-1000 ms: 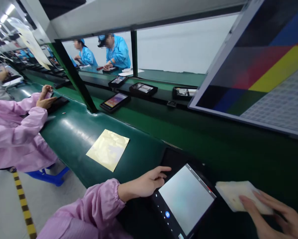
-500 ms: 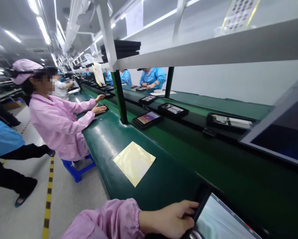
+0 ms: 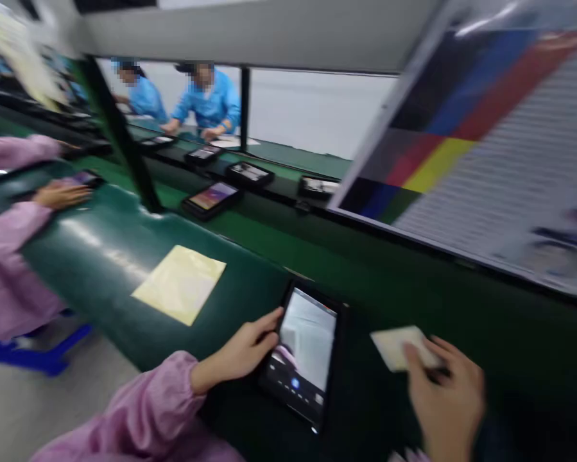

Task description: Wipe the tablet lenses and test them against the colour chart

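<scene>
You are on a factory assembly line: co-workers (image 3: pixel 222 96) in blue workwear sit beyond your long green table (image 3: pixel 100 256), electronic devices (image 3: pixel 248 172) lined between

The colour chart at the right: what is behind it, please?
A dark tray goes partly behind the colour chart at its left edge. The tray's right end, and anything else behind the chart, cannot be seen.

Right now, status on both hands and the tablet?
Left hand at left edge of tablet, screen lit. Right hand gripping pale pad, off to tablet's right. Yellow sheet left, not in the way.
</scene>
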Motion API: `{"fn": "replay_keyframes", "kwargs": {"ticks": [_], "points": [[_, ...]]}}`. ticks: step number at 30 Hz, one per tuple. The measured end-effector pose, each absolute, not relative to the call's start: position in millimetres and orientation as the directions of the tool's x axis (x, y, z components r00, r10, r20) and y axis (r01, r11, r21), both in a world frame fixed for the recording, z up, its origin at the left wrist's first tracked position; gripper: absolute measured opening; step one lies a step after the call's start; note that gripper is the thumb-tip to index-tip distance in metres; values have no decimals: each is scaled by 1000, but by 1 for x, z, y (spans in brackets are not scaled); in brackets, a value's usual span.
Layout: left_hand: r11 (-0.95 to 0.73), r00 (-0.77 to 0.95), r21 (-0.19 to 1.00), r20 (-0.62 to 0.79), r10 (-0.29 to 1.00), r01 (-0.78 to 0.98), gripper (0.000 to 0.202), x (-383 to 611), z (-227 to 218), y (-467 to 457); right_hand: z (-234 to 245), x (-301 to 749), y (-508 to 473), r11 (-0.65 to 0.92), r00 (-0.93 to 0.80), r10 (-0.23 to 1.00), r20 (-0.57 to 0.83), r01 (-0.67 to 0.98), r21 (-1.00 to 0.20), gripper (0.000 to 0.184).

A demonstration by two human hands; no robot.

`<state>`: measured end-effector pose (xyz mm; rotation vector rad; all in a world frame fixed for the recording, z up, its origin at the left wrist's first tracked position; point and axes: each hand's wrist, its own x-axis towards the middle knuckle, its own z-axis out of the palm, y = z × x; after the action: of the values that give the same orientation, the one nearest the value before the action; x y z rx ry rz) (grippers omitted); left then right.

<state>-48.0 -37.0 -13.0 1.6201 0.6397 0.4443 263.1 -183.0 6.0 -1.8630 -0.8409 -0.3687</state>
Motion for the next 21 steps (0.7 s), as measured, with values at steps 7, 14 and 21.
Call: {"fn": "replay_keyframes", "kwargs": {"ticks": [7,14,21], "points": [[-379,854,906,38,520,190,72,-85,-31,-52,-1,255,-200,-326,761,407,505,638,-698,37],[-758,890,557,72,450,338,125,-98,-54,-68,-2,247,-205,-393,799,442,408,582,-712,37],[-902,889,361,294,351,237,115,-49,-60,-45,-6,247,-209,-556,848,427,314,520,-648,62]]}}
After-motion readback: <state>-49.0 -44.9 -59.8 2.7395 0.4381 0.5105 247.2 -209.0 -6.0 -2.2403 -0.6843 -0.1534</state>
